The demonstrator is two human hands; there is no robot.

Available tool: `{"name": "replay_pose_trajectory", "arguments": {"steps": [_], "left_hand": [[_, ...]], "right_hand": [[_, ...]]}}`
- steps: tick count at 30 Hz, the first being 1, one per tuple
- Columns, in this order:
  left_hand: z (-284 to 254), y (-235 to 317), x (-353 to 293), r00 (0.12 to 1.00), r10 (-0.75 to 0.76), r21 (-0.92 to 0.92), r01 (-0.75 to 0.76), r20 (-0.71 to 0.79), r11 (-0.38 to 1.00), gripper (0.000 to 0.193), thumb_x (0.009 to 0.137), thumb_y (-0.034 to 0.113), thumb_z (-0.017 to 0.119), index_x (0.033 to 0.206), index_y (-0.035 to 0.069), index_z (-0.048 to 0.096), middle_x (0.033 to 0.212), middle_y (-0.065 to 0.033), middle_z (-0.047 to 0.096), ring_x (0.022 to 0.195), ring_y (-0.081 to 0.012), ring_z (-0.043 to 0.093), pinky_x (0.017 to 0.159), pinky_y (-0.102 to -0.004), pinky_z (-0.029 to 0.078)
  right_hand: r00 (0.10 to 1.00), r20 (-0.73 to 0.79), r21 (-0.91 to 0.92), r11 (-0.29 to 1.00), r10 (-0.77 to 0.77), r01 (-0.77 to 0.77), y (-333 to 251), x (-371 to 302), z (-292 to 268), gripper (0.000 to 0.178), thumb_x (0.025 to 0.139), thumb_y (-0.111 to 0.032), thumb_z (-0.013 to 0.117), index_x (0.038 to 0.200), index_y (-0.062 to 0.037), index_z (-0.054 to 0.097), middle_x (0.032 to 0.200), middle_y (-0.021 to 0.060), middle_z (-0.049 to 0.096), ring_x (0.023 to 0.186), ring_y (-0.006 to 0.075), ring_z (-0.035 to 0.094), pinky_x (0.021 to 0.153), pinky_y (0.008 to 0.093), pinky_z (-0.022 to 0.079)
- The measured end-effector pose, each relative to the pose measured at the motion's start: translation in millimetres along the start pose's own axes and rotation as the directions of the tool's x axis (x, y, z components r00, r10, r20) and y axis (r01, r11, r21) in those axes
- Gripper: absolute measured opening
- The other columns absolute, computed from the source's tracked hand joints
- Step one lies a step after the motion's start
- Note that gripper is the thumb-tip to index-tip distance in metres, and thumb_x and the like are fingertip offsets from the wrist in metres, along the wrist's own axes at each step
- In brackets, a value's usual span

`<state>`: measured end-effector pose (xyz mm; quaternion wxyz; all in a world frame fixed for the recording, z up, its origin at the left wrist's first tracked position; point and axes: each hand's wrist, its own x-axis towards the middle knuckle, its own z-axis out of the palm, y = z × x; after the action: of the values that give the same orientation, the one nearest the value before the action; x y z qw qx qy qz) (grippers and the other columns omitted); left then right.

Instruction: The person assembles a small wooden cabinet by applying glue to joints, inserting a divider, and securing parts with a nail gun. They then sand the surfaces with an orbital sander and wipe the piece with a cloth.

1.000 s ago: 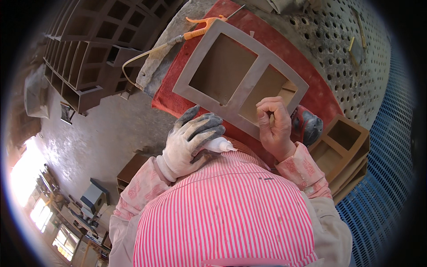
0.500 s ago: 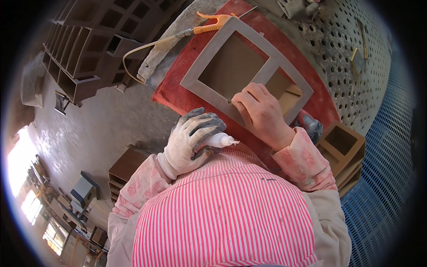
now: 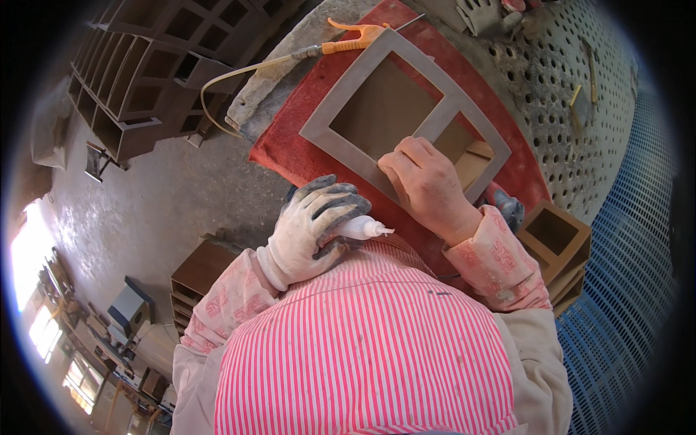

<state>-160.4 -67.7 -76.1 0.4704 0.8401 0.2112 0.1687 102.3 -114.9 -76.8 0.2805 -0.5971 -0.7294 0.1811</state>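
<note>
A grey-faced wooden box (image 3: pixel 319 129) with two openings lies on red cloth (image 3: pixel 279 148), its openings facing up. My bare right hand (image 3: pixel 428 181) rests at the box's near edge, by the divider between the openings. Its fingers are pinched together, and whatever is between them is hidden. My left hand (image 3: pixel 315 225), in a white glove with grey coated fingers, is closed around a small white squeeze bottle (image 3: pixel 361 228). The bottle's thin nozzle points right, toward my right forearm, apart from the box.
An orange air blow gun (image 3: pixel 355 38) with a pale hose lies past the box's far left corner. Gloves (image 3: pixel 487 16) rest on the perforated board (image 3: pixel 580 145). More brown boxes (image 3: pixel 554 232) are stacked at the right. Shelf-like cabinets (image 3: pixel 138 80) stand at the far left.
The box appears slightly farther right and lower in the picture, with the surroundings shifted a little too. Both hands keep nearly the same pose.
</note>
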Motion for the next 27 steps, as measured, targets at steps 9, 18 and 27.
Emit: {"name": "replay_pose_trajectory", "arguments": {"steps": [9, 18, 27], "left_hand": [[-5, 8, 12, 0.994, 0.013, 0.115, -0.026, 0.106, 0.993, 0.065, 0.079, 0.015, 0.085, 0.140, 0.016, 0.065, 0.145, -0.0101, 0.065, 0.146, -0.0333, 0.054, 0.125, -0.0588, 0.038], [4, 14, 47, 0.966, -0.060, 0.275, -0.012, 0.251, 0.961, 0.061, 0.082, 0.018, 0.083, 0.141, 0.015, 0.065, 0.145, -0.0094, 0.064, 0.149, -0.0312, 0.051, 0.134, -0.0585, 0.021], [1, 9, 42, 0.999, 0.010, 0.258, -0.021, 0.046, 0.966, 0.071, 0.070, 0.006, 0.084, 0.139, 0.014, 0.066, 0.140, -0.0101, 0.066, 0.144, -0.0364, 0.056, 0.131, -0.0607, 0.027]], "right_hand": [[0.949, -0.131, 0.316, 0.919, 0.286, -0.234, 0, -29, -5, 0.007, 0.095, 0.001, 0.071, 0.100, -0.0034, 0.068, 0.094, 0.0119, 0.062, 0.075, 0.0293, 0.062, 0.066, 0.0377, 0.051], [0.911, -0.231, 0.307, 0.914, 0.342, -0.265, 1, -67, -4, 0.005, 0.099, -0.002, 0.072, 0.103, -0.0022, 0.069, 0.096, 0.0104, 0.063, 0.071, 0.0208, 0.062, 0.063, 0.0322, 0.051], [0.888, -0.299, 0.359, 0.904, 0.349, -0.235, 5, -72, -3, 0.004, 0.101, -0.003, 0.072, 0.103, -0.0019, 0.069, 0.097, 0.0101, 0.063, 0.073, 0.0189, 0.062, 0.063, 0.0308, 0.051]]}}
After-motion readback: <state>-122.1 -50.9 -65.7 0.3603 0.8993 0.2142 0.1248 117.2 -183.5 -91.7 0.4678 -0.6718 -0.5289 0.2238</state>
